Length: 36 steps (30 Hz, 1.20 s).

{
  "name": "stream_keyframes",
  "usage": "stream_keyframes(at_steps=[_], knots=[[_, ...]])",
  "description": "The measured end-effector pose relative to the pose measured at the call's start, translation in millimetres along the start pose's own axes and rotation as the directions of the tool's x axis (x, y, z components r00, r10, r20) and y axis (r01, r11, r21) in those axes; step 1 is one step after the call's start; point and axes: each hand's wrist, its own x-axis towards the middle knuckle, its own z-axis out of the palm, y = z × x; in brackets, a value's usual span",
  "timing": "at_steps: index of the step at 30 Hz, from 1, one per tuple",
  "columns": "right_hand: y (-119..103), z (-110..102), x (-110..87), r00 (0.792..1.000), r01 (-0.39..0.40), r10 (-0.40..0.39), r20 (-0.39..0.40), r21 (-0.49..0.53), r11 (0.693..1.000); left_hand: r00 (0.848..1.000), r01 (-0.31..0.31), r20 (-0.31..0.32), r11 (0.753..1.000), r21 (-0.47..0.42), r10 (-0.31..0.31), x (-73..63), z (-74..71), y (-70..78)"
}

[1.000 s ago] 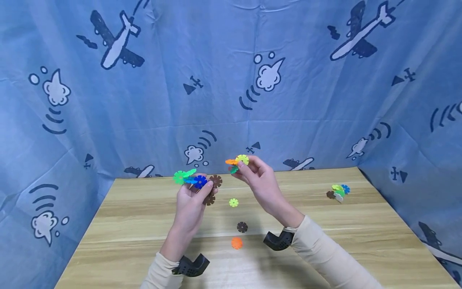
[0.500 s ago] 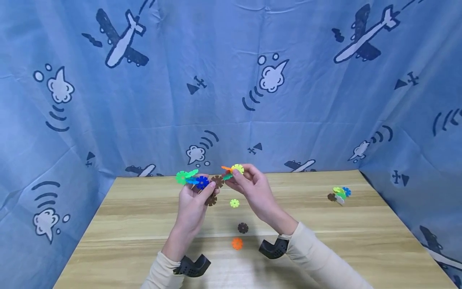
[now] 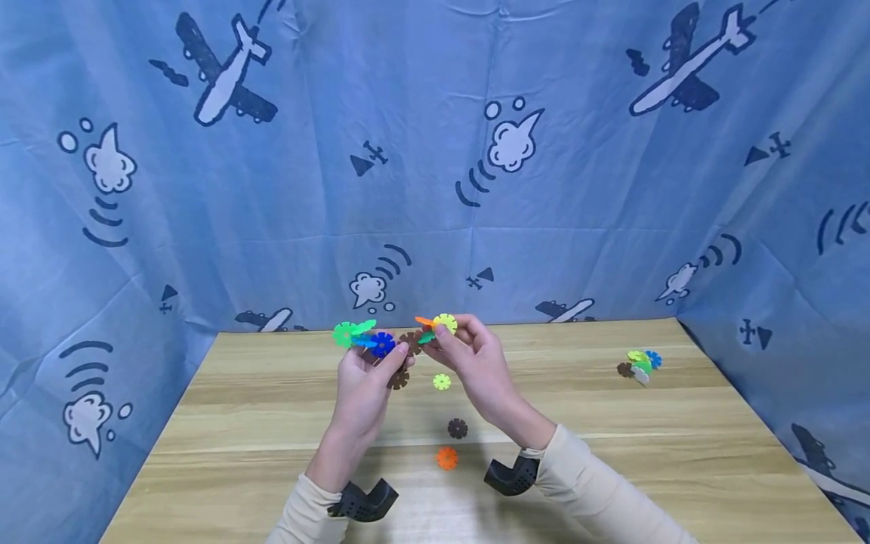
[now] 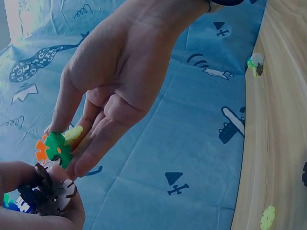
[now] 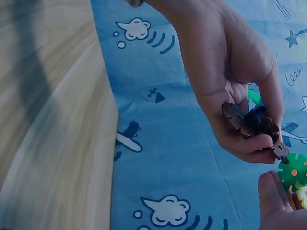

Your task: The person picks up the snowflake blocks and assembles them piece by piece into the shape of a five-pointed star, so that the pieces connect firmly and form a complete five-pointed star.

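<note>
Some brown discs (image 3: 410, 340): partly hidden, gripped by left hand (image 3: 362, 389).
Yellow disc (image 3: 445, 324): pinched by right hand (image 3: 479, 366), since brought closer.

The notched discs (image 3: 383, 340) look smooth plastic; the worktop (image 3: 578, 408), faintly glossy grained wood; the curtain (image 3: 401, 204), creased matt cloth.

We wear long, creased cream sleeves (image 3: 608, 491) and black wrist pieces (image 3: 363, 502), bent at an angle and perforated; our hands (image 3: 360, 389) are bare.
</note>
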Motion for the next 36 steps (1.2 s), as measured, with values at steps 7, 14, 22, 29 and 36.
stream_keyframes(at_steps=[7, 14, 22, 29, 36], knots=[[2.0, 4.2, -1.1, 1.0, 0.011, -0.011, -0.014, 0.03, 0.999, 1.0, 0.021, -0.013, 1.0, 0.023, -0.021, -0.3, -1.1, 1.0], [5.3, 7.4, -1.7, 0.999, 0.031, -0.03, -0.032, 0.045, 0.999, 1.0, 0.027, -0.017, 0.999, 0.019, -0.026, 0.4, -2.2, 0.8], [9.6, 7.3, -1.9, 0.999, 0.033, -0.032, -0.031, 0.036, 0.999, 0.998, 0.032, -0.045, 0.999, -0.005, -0.032, 1.0, -1.8, -1.7], [13.3, 8.4, -3.5, 0.998, 0.02, -0.018, -0.06, 0.045, 0.999, 0.999, 0.024, -0.049, 1.0, -0.008, -0.024, 1.1, -1.2, -4.2], [13.3, 8.7, -1.9, 0.997, 0.04, -0.038, -0.062, 0.033, 0.999, 0.999, 0.007, -0.043, 1.0, 0.029, -0.006, 2.5, -0.3, -5.3]])
